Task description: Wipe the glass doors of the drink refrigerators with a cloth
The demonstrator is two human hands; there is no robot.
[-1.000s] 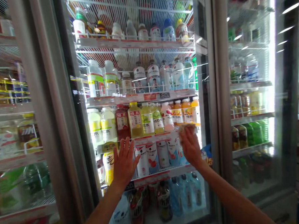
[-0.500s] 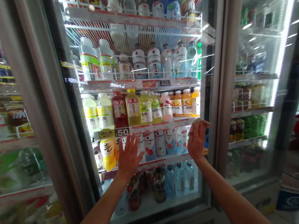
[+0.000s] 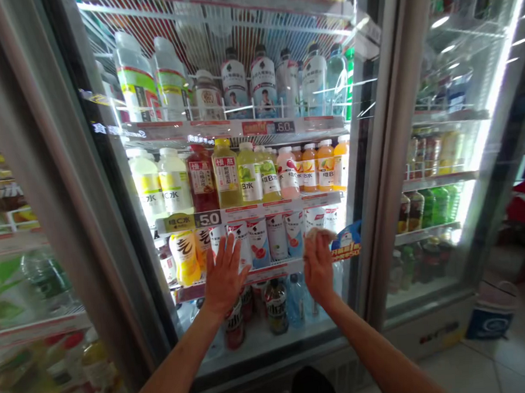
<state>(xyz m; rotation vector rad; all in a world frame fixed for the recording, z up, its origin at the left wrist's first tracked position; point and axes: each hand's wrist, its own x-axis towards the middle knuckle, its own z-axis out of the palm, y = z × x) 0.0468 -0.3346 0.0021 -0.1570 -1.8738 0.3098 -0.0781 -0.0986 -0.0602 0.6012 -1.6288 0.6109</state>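
A pale cloth [image 3: 321, 234] lay at the fingertips of the right hand [image 3: 319, 270], in front of the lower shelves of a drinks fridge. The right hand held it with the fingers close together and pointing upward, the cloth's edge showing above them; this grip probably kept the cloth spread under the fingers against the glass door [image 3: 270, 351]. The left hand [image 3: 224, 275] held nothing: it was raised flat, fingers a little apart, at much the same height — a pose that suggested support against the glass, though contact could not be confirmed. Just right of the cloth was a blue sticker [image 3: 347, 242], apparently fixed to the door so as to face shoppers. Behind the glass, juice bottles [image 3: 226, 175] stood upright in a row, labels forward, presumably for easy reading; a price sign [image 3: 207, 219] hung at the shelf edge below them for the same reason. Farther out, a metal frame [image 3: 394, 148] bordered the door, and a blue-and-white bucket [image 3: 491, 319] stood on the floor at right.
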